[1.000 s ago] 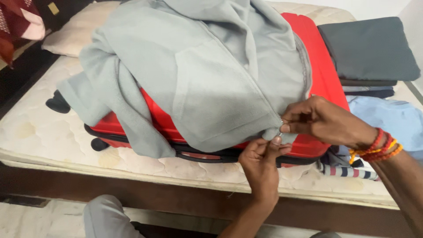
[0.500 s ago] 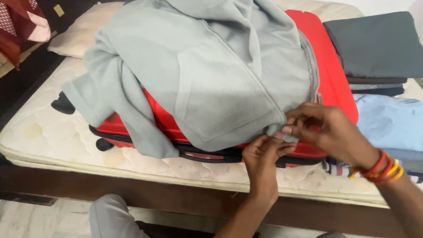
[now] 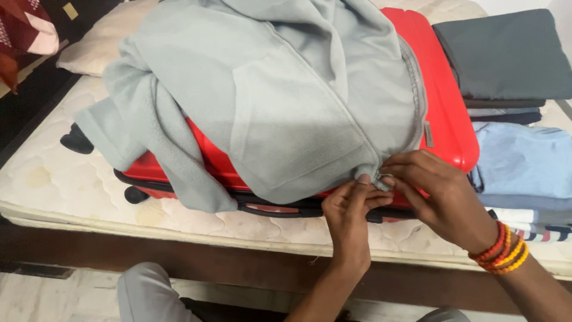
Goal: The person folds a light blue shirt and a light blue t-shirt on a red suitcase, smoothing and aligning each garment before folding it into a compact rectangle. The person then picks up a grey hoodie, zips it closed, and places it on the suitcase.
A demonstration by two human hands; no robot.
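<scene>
In the head view, the left hand (image 3: 348,217) reached up from below with the wrist straight and the forearm rising out of the bottom edge. Its thumb and forefinger were pinched on the lower hem of the pale grey fleece zip jacket (image 3: 280,95), right at the foot of the zip. The right hand (image 3: 438,194) came in from the lower right, wrist bent inward and ringed with red, orange and yellow bead bracelets (image 3: 503,253). Its fingertips (image 3: 390,179) were pressed together on the same corner of the hem, touching those of the left hand.

The jacket lay spread over the glossy red hard-shell suitcase (image 3: 444,89), soft and nubbly, with one sleeve drooping over the near side. The suitcase lay flat on the cream quilted mattress (image 3: 65,179), its smooth ribbed lid showing at the right, a black band and handle along its near edge, and black wheels at the left. Just right of it stood a stack of folded clothes, a dark grey flat piece (image 3: 506,53) on top and a light blue folded garment (image 3: 524,161) nearer. The mattress sat on a dark brown wooden bed frame (image 3: 179,262).
</scene>
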